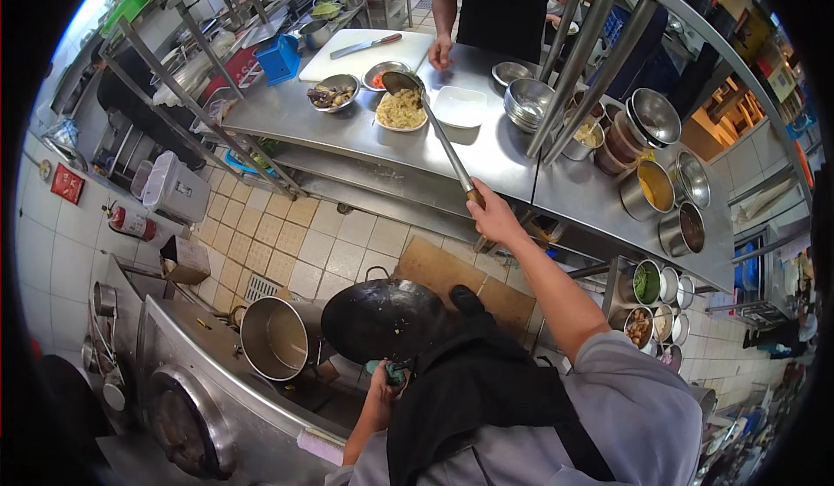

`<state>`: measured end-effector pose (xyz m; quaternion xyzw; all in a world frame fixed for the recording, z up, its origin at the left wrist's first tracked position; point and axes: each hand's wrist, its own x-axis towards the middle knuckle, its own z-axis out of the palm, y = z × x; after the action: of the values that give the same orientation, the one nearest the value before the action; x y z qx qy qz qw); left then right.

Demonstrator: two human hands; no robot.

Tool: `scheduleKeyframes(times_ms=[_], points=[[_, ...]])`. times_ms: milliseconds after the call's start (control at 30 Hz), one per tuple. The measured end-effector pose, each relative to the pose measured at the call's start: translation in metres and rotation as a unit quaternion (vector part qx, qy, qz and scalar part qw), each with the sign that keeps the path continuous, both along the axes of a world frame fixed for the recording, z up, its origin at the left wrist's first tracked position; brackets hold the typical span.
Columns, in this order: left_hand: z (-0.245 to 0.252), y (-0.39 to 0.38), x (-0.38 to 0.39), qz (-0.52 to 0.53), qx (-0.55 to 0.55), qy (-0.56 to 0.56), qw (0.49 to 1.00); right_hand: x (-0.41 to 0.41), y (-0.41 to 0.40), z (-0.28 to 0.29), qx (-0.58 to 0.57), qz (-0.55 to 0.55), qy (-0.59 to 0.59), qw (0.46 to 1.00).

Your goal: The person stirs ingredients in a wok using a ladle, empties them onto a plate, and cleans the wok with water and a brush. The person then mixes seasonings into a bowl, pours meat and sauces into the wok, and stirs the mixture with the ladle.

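My right hand (498, 215) grips the wooden handle of a long metal ladle (446, 133). The ladle's bowl rests on or just over a heap of pale yellow cooked food (401, 109) on a plate on the steel table. An unfilled white dish (460, 106) lies just right of that plate. Low in the view, my left hand (384, 382) holds a green cloth (393, 372) at the near edge of a dark wok (383, 320). A few small food bits cling inside the wok. How the cloth meets the wok's handle is partly hidden.
Across the steel table (280, 118), a person's hand (441, 54) hangs near a white cutting board (365, 62) with a knife (366, 45). Bowls of food stand left, stacked metal bowls (526, 103) right. A deep metal pot (273, 338) stands beside the wok, near the stove (189, 421). Steel posts rise at right.
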<state>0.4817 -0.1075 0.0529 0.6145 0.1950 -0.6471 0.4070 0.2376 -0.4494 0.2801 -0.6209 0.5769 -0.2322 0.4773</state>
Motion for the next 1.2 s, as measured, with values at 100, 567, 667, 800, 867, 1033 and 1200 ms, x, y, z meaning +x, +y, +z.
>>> scheduleKeyframes(times_ms=[100, 567, 667, 800, 867, 1033, 1200], points=[[0.021, -0.018, -0.015, -0.021, 0.021, -0.032, 0.999, -0.023, -0.007, -0.026, -0.118, 0.015, 0.049, 0.992], [0.013, -0.02, -0.06, 0.087, 0.027, -0.035, 0.995, -0.06, -0.032, -0.009, -0.006, 0.061, -0.11, 0.992], [0.026, -0.002, -0.069, 0.127, -0.038, 0.048, 0.99, -0.061, -0.029, 0.006, 0.18, 0.075, -0.358, 0.913], [0.091, -0.003, -0.122, 0.394, -0.077, 0.078, 0.913, -0.065, -0.032, 0.024, 0.42, 0.146, -0.517, 0.731], [0.117, 0.012, -0.148, 0.43, -0.127, 0.07, 0.891, -0.048, -0.029, 0.033, 0.523, 0.204, -0.522, 0.642], [0.2, 0.066, -0.201, 0.598, -0.232, 0.031, 0.766, 0.05, 0.026, 0.054, 0.664, 0.377, -0.372, 0.527], [0.209, 0.147, -0.261, 0.684, -0.24, -0.164, 0.669, 0.113, 0.138, 0.081, 0.673, 0.536, -0.256, 0.44]])
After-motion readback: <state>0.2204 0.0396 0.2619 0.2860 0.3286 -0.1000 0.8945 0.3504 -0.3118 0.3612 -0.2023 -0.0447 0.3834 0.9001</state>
